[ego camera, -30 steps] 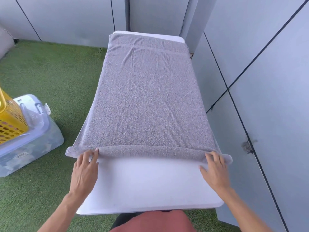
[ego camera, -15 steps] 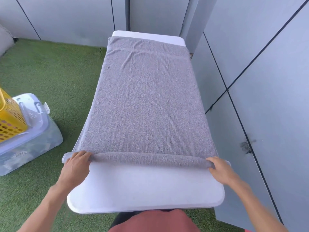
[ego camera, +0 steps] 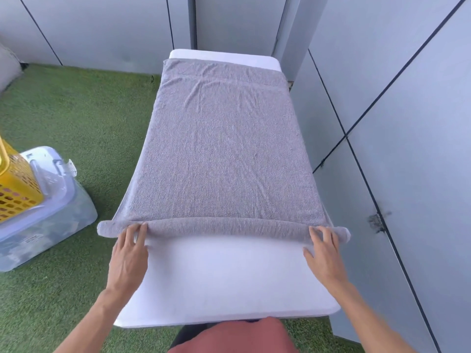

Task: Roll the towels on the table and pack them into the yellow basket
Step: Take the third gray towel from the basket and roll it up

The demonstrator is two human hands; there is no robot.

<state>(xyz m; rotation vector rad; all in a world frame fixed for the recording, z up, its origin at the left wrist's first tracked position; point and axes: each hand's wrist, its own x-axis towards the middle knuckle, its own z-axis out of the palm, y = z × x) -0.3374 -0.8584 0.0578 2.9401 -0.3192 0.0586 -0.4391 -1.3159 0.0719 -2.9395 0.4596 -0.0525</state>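
the roll could go crooked. if one hand pushes more than the other, one end gets fat and the other thin, and the roll turns like a cone. it could also come loose, because the two ends of the roll stick out past the sides of the white table (ego camera: 224, 281) with nothing under them. the flat part has small wrinkles near 12 o'clock, and those could get rolled in as bumps.

the grey towel (ego camera: 224, 149) lies flat on the table and runs away toward 12 o'clock. its near edge is a thin roll going from 9 o'clock to 3 o'clock. the left hand (ego camera: 130, 256) has straight fingers, spread a little, with the tips touching the roll near its 9 o'clock end. the right hand (ego camera: 325, 253) does the same near the 3 o'clock end. neither hand is wrapped round the roll; the fingers just press on it from the 6 o'clock side. the roll sits right at the fingertips, and the long middle of it has no hand on it.

the yellow basket (ego camera: 15, 189) waits far off at 9 o'clock, on a clear box (ego camera: 51, 225) on the green grass.
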